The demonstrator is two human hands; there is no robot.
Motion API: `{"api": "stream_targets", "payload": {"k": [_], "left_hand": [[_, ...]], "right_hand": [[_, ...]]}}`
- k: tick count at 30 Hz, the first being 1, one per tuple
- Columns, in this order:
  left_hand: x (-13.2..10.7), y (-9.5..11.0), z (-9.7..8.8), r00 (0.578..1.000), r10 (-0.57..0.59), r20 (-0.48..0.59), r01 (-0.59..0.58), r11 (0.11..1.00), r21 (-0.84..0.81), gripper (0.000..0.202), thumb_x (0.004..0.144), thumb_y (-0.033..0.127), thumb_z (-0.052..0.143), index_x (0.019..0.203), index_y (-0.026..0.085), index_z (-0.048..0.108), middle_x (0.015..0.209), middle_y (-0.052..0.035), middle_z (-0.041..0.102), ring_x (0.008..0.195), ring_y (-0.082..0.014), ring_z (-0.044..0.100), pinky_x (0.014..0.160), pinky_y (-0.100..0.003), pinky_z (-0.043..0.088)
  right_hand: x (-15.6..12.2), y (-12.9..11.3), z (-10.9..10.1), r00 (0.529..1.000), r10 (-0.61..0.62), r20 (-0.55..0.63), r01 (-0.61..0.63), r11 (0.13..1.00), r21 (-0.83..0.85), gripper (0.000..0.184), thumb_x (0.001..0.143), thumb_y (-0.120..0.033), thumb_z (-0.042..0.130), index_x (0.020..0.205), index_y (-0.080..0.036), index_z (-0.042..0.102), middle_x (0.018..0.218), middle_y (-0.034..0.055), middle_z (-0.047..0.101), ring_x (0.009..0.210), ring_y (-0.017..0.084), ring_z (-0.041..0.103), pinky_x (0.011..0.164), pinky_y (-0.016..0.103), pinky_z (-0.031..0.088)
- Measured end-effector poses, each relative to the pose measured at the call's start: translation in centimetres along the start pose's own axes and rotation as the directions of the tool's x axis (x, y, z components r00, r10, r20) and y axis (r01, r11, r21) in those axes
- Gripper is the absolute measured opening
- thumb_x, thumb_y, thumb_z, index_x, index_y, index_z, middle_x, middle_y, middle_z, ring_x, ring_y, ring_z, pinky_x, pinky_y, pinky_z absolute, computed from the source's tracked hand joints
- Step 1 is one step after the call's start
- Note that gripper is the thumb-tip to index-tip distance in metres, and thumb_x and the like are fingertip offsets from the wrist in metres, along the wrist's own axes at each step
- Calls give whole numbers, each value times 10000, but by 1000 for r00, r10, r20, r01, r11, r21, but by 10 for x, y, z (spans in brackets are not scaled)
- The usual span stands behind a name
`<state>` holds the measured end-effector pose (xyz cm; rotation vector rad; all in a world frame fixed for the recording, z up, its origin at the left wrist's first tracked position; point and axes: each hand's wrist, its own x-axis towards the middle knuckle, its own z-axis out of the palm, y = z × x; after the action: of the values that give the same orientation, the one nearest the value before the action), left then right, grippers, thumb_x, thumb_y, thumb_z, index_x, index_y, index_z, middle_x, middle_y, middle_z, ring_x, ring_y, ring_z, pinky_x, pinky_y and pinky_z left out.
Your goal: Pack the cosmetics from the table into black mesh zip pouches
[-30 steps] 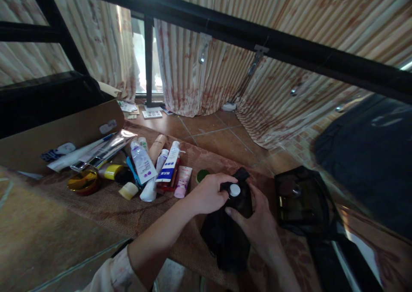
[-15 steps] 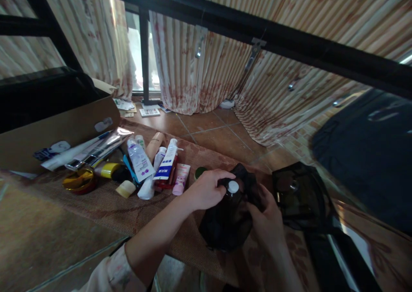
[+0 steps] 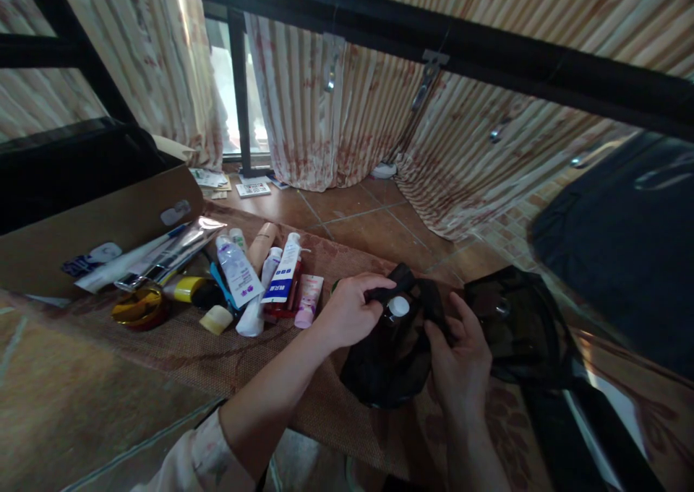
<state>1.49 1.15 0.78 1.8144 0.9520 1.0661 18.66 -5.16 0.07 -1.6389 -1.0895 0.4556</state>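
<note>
A black see-through mesh pouch [image 3: 382, 376] stands on the brown cloth in front of me, its mouth facing up. My left hand [image 3: 352, 311] pinches its left rim between thumb and fingers. On the opposite side, my right hand [image 3: 462, 351] grips the right rim with thumb and bent fingers. Between the hands, a round white cap [image 3: 400, 307] shows at the pouch's mouth; the body under it is mostly hidden by dark mesh. Close to my left wrist lies a pink tube [image 3: 309, 300], with a white and blue tube [image 3: 282, 275] beside it.
A second black mesh pouch [image 3: 515, 326] lies to the right. Further left are a purple-white tube [image 3: 238, 272], a yellow-and-black item [image 3: 189, 290], a roll of amber tape [image 3: 139, 308] and a cardboard box [image 3: 108, 225]. A dark metal bar [image 3: 379, 29] crosses above.
The pouch's mouth has been drawn wider, and my right hand has moved slightly right with its rim. The white cap shows a little higher and further right.
</note>
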Motion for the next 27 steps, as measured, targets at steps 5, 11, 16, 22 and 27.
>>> {"api": "stream_targets", "payload": {"k": [5, 11, 16, 22, 27], "left_hand": [[3, -4, -1, 997, 20, -81, -18, 999, 28, 464, 707, -17, 457, 1061, 178, 684, 1092, -40, 685, 1018, -154, 633, 965, -307, 484], [6, -5, 2, 993, 9, -120, -8, 1000, 10, 444, 717, -18, 450, 1018, 190, 702, 1125, -39, 666, 1057, -144, 623, 998, -296, 469], [5, -4, 0, 998, 37, -48, -36, 999, 8, 438, 683, 16, 502, 1020, 196, 716, 1234, -65, 612, 1175, -169, 572, 1067, -317, 416], [-2, 2, -9, 989, 87, 117, -96, 992, 77, 554, 645, 60, 563, 1167, 216, 666, 1437, -90, 457, 1358, -241, 403, 1143, -401, 318], [-6, 9, -15, 969, 127, 212, -148, 985, 86, 656, 630, 69, 579, 1266, 225, 596, 1521, -97, 332, 1400, -258, 330, 1166, -442, 261]], "right_hand": [[9, 5, 11, 997, -54, -49, 57, 996, 70, 571, 765, -306, 623, 1317, -187, 539, 1090, 113, 688, 969, 233, 667, 870, 405, 522], [12, 14, 12, 1000, -31, -4, 31, 999, 43, 528, 789, -344, 615, 1296, -203, 560, 1198, 110, 656, 1092, 247, 626, 973, 419, 475], [8, 9, 0, 984, -41, 171, 33, 998, 50, 567, 766, -353, 637, 1311, -234, 532, 1272, 99, 604, 1128, 257, 606, 971, 430, 485], [-13, -4, -16, 895, -131, 426, 228, 956, -185, 577, 729, -301, 568, 1304, -287, 523, 1470, 59, 372, 1356, 276, 385, 1027, 476, 447], [-23, -6, -14, 910, -106, 401, 267, 889, -371, 504, 780, -287, 415, 1254, -215, 570, 1376, 110, 485, 1289, 283, 468, 1043, 495, 414]]}}
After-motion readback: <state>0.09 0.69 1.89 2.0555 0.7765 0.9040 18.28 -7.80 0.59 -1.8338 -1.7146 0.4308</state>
